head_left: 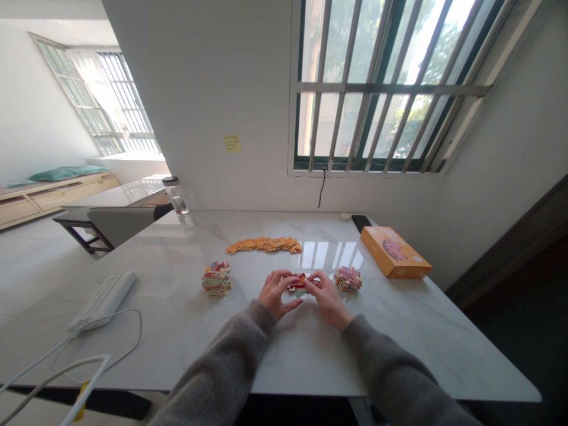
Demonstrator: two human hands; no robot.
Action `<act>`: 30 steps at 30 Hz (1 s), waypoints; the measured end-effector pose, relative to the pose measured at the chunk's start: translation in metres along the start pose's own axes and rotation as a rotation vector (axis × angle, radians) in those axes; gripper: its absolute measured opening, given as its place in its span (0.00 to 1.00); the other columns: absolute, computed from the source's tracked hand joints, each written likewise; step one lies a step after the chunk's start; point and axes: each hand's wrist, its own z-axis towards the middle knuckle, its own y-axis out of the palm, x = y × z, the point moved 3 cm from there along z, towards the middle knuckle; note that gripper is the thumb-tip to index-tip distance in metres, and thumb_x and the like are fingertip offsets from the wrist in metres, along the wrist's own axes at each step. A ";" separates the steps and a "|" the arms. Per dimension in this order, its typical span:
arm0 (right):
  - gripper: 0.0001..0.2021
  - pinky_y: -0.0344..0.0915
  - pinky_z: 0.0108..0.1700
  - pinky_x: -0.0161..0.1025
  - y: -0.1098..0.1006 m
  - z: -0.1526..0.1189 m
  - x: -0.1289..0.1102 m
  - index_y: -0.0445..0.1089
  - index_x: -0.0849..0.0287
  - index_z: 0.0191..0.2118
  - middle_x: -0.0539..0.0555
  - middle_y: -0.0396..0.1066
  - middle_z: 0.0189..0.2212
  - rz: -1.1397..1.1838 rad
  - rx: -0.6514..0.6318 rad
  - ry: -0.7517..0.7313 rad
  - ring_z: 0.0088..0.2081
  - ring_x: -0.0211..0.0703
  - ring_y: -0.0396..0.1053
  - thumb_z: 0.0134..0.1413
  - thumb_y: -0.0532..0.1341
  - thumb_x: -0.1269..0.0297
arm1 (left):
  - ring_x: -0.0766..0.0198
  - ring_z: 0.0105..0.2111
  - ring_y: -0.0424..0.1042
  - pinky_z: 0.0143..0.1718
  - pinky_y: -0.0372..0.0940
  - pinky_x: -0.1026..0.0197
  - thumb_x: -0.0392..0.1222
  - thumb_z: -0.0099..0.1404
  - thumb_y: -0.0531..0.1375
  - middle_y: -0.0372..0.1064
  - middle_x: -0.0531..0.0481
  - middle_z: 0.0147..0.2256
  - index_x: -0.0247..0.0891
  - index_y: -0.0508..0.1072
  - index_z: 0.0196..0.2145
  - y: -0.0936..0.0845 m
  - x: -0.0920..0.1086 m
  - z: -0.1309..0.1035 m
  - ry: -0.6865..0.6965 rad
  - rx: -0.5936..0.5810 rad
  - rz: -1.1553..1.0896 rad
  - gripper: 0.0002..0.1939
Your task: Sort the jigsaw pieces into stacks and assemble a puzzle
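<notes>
So here's what we've got at our white, grey-veined marble-look tabletop point(177, 349): both hands are together near the middle, over a small cluster of red, green and cream flat cardboard-looking pieces point(300, 291). Our right hand point(327, 299) has its thumb and fingertips closed together at the right side of that cluster, looks like a pinch on it. Our left hand point(276, 294) is curved round the left side, index finger reaching the upper edge and thumb stuck out lower down with a gap between them; we honestly can't tell if those fingers are gripping or just steadying. Fingers cover a good bit of the cluster, so we can't count the pieces. Off to the left stands a slightly uneven stack of red-and-cream printed pieces point(216, 279), and just beside our right hand there's a second stack, a pink and multicoloured pile of pieces point(348, 278). Further back, a long overlapping row of orange cardboard pieces point(264, 244) runs sideways. Over on the right sits an orange rectangular box with a pink picture point(394, 253), with a flat black phone-like slab point(361, 223) right behind it, and over on the far left lies a long white power strip point(104, 300) with pale cables.
</notes>
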 end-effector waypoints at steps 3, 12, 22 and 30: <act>0.20 0.68 0.39 0.41 0.001 -0.001 0.000 0.64 0.56 0.33 0.52 0.78 0.29 -0.009 -0.007 0.022 0.33 0.46 0.77 0.48 0.69 0.47 | 0.51 0.46 0.68 0.47 0.68 0.47 0.43 0.56 0.70 0.67 0.42 0.49 0.45 0.70 0.52 0.000 -0.001 0.000 0.008 -0.008 0.035 0.27; 0.17 0.68 0.40 0.40 0.003 -0.004 -0.007 0.63 0.55 0.35 0.50 0.77 0.30 -0.047 -0.037 -0.010 0.34 0.44 0.75 0.51 0.68 0.50 | 0.52 0.50 0.65 0.52 0.66 0.47 0.36 0.63 0.62 0.68 0.44 0.49 0.46 0.70 0.54 -0.010 0.005 0.003 -0.004 -0.009 -0.057 0.21; 0.16 0.67 0.48 0.47 -0.001 -0.002 -0.009 0.60 0.55 0.53 0.52 0.71 0.35 -0.382 -0.062 -0.247 0.39 0.45 0.72 0.61 0.58 0.59 | 0.50 0.52 0.63 0.55 0.59 0.45 0.29 0.58 0.58 0.69 0.47 0.52 0.45 0.72 0.42 -0.046 0.000 -0.004 -0.173 0.070 0.090 0.16; 0.19 0.66 0.48 0.47 0.003 -0.005 -0.008 0.59 0.53 0.56 0.52 0.70 0.36 -0.647 -0.086 -0.419 0.39 0.45 0.70 0.60 0.55 0.67 | 0.50 0.52 0.65 0.55 0.61 0.44 0.35 0.58 0.56 0.70 0.47 0.49 0.42 0.72 0.36 -0.145 -0.065 -0.020 -0.370 0.144 0.181 0.09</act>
